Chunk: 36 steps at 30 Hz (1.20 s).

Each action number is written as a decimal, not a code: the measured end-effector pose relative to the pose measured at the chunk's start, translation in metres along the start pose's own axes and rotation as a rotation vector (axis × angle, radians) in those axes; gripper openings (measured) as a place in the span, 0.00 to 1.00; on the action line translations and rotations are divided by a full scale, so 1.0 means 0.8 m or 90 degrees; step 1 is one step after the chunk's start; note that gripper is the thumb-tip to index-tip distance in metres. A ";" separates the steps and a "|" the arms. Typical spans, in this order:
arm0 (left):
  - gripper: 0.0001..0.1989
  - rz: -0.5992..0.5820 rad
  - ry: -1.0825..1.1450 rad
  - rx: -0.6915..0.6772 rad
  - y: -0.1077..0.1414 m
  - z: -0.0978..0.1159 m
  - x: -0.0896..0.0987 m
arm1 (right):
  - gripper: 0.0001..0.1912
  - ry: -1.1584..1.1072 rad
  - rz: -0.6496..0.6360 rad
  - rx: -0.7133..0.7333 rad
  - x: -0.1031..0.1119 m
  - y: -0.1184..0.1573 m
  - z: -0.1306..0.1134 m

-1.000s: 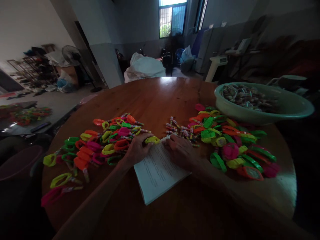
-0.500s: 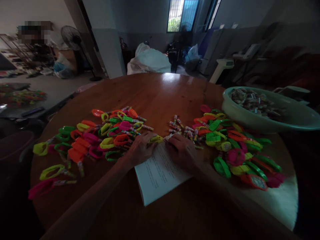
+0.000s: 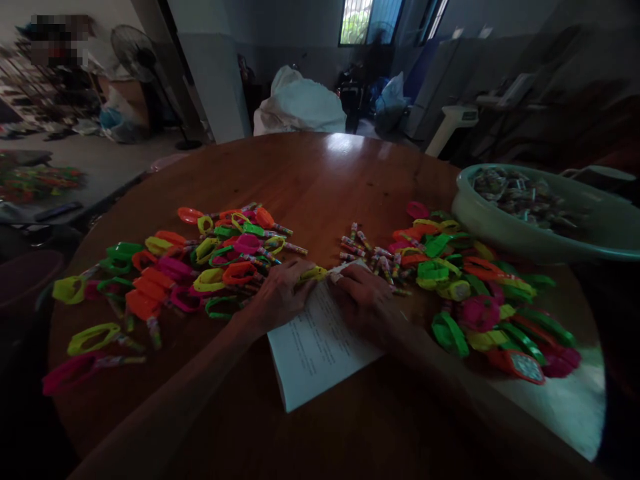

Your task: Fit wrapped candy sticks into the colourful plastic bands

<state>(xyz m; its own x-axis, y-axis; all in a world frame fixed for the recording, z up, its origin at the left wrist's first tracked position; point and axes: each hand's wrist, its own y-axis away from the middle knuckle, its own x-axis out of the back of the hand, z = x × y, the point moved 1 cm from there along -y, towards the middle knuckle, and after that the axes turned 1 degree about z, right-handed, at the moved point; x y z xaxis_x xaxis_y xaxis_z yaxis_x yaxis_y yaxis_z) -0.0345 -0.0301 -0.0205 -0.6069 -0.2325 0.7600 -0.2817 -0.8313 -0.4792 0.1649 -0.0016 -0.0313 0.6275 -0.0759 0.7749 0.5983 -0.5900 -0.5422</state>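
While only the viewpoint has shifted over the last second, carrying the round, brown wooden counter (image 3: 310, 173) higher in the frame, the arrangement upon it is unchanged. A wide, pale-green plastic basin (image 3: 500, 230) stands at the right. Two heaps of neon watch-shaped plastic pieces flank the middle: the left heap (image 3: 153, 287), many of its pieces with sticks attached, and the right heap (image 3: 483, 313), beside loose, short printed tubes (image 3: 354, 249). Between them lies a white stack of printed paper (image 3: 310, 360). At its far edge, the left hand (image 3: 281, 293) has its grip closed on a yellow watch-shaped plastic piece (image 3: 316, 274); the right hand (image 3: 367, 297) has a narrow grip, fingertips at a small pale piece (image 3: 336, 277) — whether held cannot be told. Both hands keep their places — judged thus, the work remains at one step.
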 end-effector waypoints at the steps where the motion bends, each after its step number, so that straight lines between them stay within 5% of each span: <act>1: 0.09 -0.001 0.001 -0.001 0.000 0.000 0.000 | 0.14 -0.031 0.007 -0.020 -0.001 -0.001 0.001; 6: 0.10 0.003 -0.012 -0.002 0.001 0.001 0.000 | 0.14 -0.070 0.002 -0.086 -0.002 -0.005 0.004; 13: 0.11 -0.016 -0.027 0.026 0.002 0.006 0.001 | 0.12 0.244 -0.146 0.064 0.002 -0.009 -0.010; 19: 0.08 -0.019 -0.019 0.025 0.002 0.005 0.002 | 0.10 0.285 -0.190 0.112 -0.002 -0.010 -0.017; 23: 0.15 -0.042 -0.037 0.027 0.004 0.003 -0.004 | 0.07 0.275 -0.200 0.124 0.007 -0.013 -0.023; 28: 0.14 0.003 -0.120 -0.007 -0.003 0.003 0.011 | 0.13 0.218 -0.248 -0.038 0.025 -0.062 0.008; 32: 0.16 0.120 -0.318 0.008 -0.008 -0.011 0.060 | 0.11 0.221 -0.156 -0.222 0.033 -0.105 0.058; 36: 0.17 0.181 -0.394 0.024 -0.013 -0.027 0.098 | 0.13 0.201 -0.131 -0.274 0.031 -0.124 0.085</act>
<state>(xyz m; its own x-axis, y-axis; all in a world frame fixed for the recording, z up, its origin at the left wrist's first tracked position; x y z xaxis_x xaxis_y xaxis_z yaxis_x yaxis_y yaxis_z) -0.0954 -0.0290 0.0345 -0.1133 -0.6809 0.7236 -0.1409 -0.7099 -0.6901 0.1552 0.1097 0.0195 0.3003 -0.1229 0.9459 0.3937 -0.8873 -0.2403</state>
